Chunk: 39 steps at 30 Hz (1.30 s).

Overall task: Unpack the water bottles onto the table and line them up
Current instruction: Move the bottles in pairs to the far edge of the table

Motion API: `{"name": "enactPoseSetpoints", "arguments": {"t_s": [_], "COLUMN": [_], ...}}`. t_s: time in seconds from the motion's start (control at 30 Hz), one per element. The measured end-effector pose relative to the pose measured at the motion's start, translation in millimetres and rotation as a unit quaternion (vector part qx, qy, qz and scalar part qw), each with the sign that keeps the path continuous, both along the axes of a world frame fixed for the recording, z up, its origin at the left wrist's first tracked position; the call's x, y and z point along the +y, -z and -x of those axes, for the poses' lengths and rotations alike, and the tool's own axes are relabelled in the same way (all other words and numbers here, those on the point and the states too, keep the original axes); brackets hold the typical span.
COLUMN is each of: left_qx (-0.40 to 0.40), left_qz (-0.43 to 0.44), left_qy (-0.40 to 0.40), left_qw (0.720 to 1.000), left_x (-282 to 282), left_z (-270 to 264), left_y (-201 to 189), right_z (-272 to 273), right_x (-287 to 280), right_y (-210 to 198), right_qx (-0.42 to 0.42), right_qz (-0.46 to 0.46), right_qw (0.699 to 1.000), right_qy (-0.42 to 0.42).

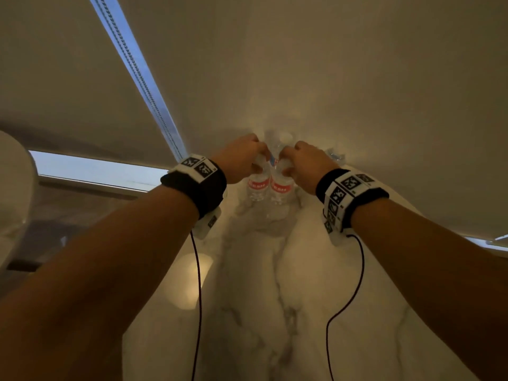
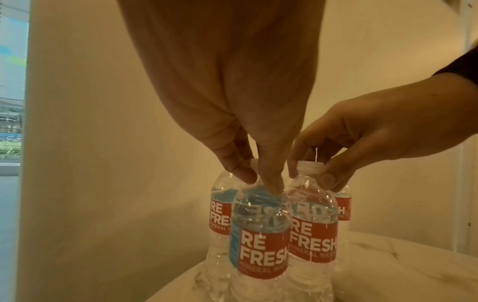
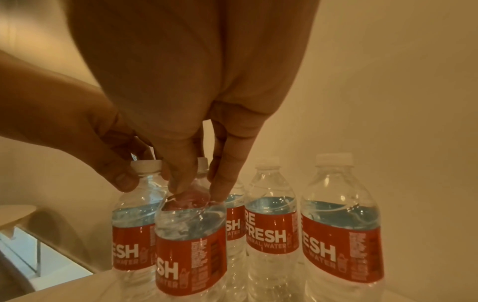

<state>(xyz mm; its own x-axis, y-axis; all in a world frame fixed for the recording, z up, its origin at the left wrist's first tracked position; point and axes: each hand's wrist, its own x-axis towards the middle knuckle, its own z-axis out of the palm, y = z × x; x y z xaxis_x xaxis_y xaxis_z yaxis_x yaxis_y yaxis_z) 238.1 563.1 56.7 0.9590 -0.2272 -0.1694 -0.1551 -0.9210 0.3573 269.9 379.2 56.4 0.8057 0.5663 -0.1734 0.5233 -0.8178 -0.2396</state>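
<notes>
Several clear water bottles with red labels and white caps stand upright in a cluster at the far end of the marble table (image 1: 261, 312). My left hand (image 1: 251, 160) pinches the neck of the left front bottle (image 1: 257, 185); the left wrist view shows the left hand (image 2: 261, 183) on that bottle (image 2: 261, 245), its cap hidden by the fingers. My right hand (image 1: 288, 165) pinches the top of the bottle beside it (image 1: 281, 187); the right wrist view shows the right hand (image 3: 199, 190) on this bottle (image 3: 191, 251). The two held bottles touch side by side.
More bottles stand behind and to the right (image 3: 271, 228) (image 3: 341, 241), close to the pale wall. A window strip (image 1: 96, 169) and a white rounded chair back (image 1: 13, 188) lie at the left. Thin cables hang from both wrists over the table.
</notes>
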Motion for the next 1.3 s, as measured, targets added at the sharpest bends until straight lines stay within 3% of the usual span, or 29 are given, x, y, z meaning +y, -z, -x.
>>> {"name": "enactPoseSetpoints", "arguments": {"t_s": [0.2,0.4,0.63,0.83,0.97,1.13,1.3], "left_qx": [-0.023,-0.032,-0.047,0.086,0.153,0.162,0.133], "left_qz": [0.009,0.067,0.116,0.187,0.194,0.137,0.118], "left_qy": [-0.038,-0.103,-0.108,-0.041,-0.001,0.039,0.030], "left_qw": [0.999,0.992,0.986,0.978,0.969,0.976,0.984], "left_x": [-1,3,-23,-82,-109,-123,-123], "left_z": [-2,44,175,310,366,390,354], "left_y": [-3,-13,-39,-41,-38,-18,-14], "right_z": [-4,41,155,274,331,361,336], "right_x": [0,-36,-123,-168,-171,-161,-163], "right_y": [0,-31,-64,-59,-50,-33,-32], "right_qx": [0.021,0.008,0.024,0.096,0.169,0.198,0.173], "right_qz": [-0.028,0.003,0.097,0.046,-0.010,0.055,0.042], "right_qw": [0.999,1.000,0.995,0.992,0.980,0.962,0.977], "right_qy": [0.025,0.028,-0.019,-0.063,-0.101,-0.179,-0.120]}}
